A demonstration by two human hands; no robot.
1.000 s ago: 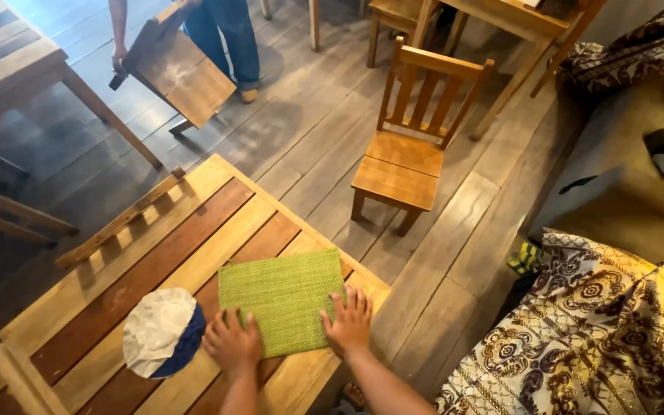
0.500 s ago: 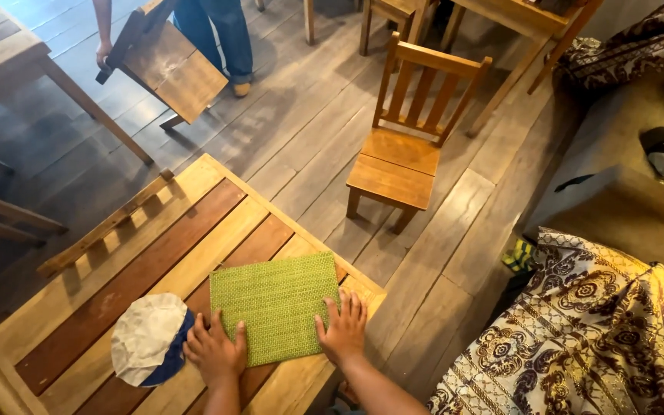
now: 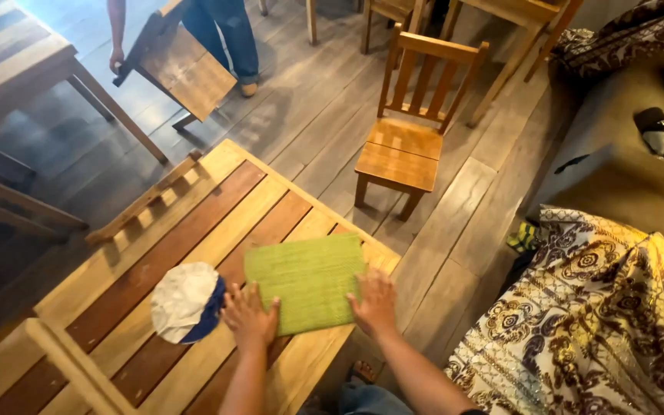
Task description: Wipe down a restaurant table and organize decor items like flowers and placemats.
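While the slatted table [image 3: 155,253] fills the lower left of our view, we have a green woven mat [image 3: 309,280] lying flat near its right corner, square to the edge. Our left hand [image 3: 250,313] is spread wide, palm down, on the mat's near left corner. Our right hand [image 3: 374,301] is spread just as wide on the near right corner, fingers flat, nothing gripped in either. Beyond the table stands a wooden chair [image 3: 409,131], well apart. Farther off, another person holds a tilted board [image 3: 182,65] by its edge. A patterned cloth [image 3: 593,323] drapes at our right.

Now the mat itself: we judge it light, thin and bendy, a woven thing that will flop if lifted by one corner, and it may slide on the smooth slats. Best taken by two opposite edges, or pushed flat under open palms as we have it. Nothing fragile here. Just left of it, touching our left hand's side, sits a white and blue cap [image 3: 186,301].

Against half a second ago, we see little change: mat, hands and cap sit much the same, and the person with the board has barely shifted.
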